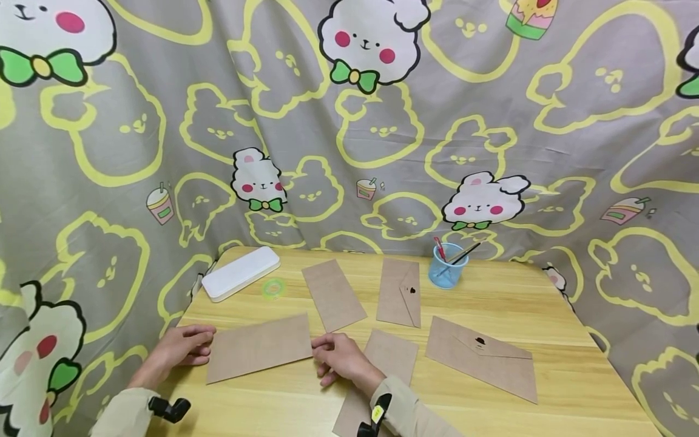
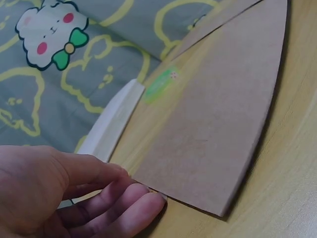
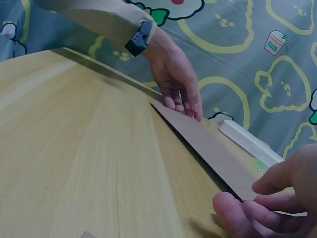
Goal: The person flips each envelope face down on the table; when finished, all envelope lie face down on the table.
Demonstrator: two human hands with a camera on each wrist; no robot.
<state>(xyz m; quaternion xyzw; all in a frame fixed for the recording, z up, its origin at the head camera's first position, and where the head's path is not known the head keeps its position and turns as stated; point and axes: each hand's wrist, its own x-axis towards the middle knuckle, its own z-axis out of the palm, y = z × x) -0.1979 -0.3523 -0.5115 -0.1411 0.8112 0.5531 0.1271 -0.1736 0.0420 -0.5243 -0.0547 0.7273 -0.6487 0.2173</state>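
A plain brown paper envelope (image 1: 259,349) lies lengthwise between both hands, its smooth side up. At its left short edge, the left hand (image 1: 185,347) holds the paper with its fingertips. In the left wrist view, the left fingers (image 2: 133,201) meet the near edge of the envelope (image 2: 213,119), some reaching beneath it. The right hand (image 1: 341,359) pinches the opposite end near its corner. Thumb and fingers (image 3: 275,177) of that hand close on the corner in the right wrist view, where a dark shadow runs along the envelope's long edge (image 3: 203,148).
More brown envelopes surround it: a plain one (image 1: 334,294) behind, flap-side-up ones (image 1: 393,291) (image 1: 491,364) to the right, and paper (image 1: 395,355) under the right forearm. A white case (image 1: 241,273), green tape roll (image 1: 273,287) and blue pen cup (image 1: 448,274) stand behind.
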